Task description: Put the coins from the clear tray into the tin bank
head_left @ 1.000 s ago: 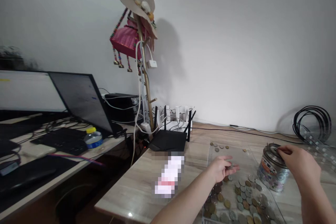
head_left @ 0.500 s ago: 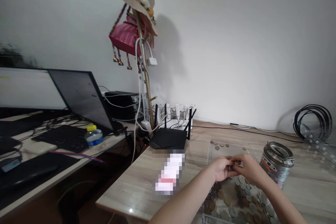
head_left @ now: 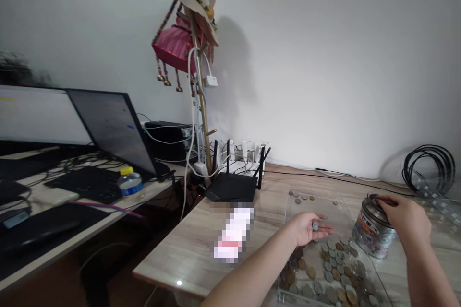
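My left hand (head_left: 309,229) is held palm up over the tray with its fingers stretched out, and a silver coin (head_left: 315,226) rests on it. On the right, my right hand (head_left: 406,218) is above the lid of a round metal tin (head_left: 376,232). Its thumb and fingers are pinched together at the slotted top, and what they hold is hidden. Below my hands, many silver and brownish coins (head_left: 333,264) lie in a shallow clear plastic tray (head_left: 288,220). A few more coins lie along its far side.
Left of the tray is a blurred-out phone-like item (head_left: 232,237). Behind it stands a black router (head_left: 232,187) with upright antennas. A coiled black cable (head_left: 428,168) leans by the wall at the right. The table's left edge faces a desk with monitors and a bottle (head_left: 129,182).
My hands have come apart. The right one moved from the left hand to the top of the tin. My left hand has unfolded, showing the coin on it.
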### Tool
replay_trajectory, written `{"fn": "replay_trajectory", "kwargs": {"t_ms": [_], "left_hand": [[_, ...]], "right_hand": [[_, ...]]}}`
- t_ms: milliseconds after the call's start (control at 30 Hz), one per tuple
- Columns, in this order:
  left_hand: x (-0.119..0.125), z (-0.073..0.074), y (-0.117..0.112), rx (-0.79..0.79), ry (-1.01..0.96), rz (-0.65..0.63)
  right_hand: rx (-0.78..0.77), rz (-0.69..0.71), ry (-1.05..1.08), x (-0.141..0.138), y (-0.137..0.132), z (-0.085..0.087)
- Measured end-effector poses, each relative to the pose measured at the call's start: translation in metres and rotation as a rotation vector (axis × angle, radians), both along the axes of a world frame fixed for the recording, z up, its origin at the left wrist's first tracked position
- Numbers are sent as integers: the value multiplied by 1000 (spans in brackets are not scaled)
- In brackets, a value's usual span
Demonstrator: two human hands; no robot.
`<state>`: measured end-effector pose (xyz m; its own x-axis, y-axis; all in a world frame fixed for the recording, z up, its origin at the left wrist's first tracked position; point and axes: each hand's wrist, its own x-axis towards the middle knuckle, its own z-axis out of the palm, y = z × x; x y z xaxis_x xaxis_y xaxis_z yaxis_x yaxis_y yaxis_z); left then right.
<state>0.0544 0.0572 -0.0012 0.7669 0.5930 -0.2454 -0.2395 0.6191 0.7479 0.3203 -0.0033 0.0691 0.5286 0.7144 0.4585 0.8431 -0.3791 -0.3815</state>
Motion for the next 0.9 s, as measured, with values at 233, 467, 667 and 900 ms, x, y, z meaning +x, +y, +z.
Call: {"fn": "replay_trajectory", "kwargs": {"t_ms": [233, 467, 667, 900], "left_hand": [[-1, 5, 2, -77, -59, 59], [-2, 12, -2, -126, -292, 12], [-5, 20, -6, -44, -292, -3], [-4, 14, -3, 486, 274, 246]], "right_hand": [[362, 108, -232, -43, 0, 6], [-160, 980, -17, -139, 6, -16], [-90, 859, -5, -124, 2, -10], [-5, -96, -26, -23, -20, 16]]}}
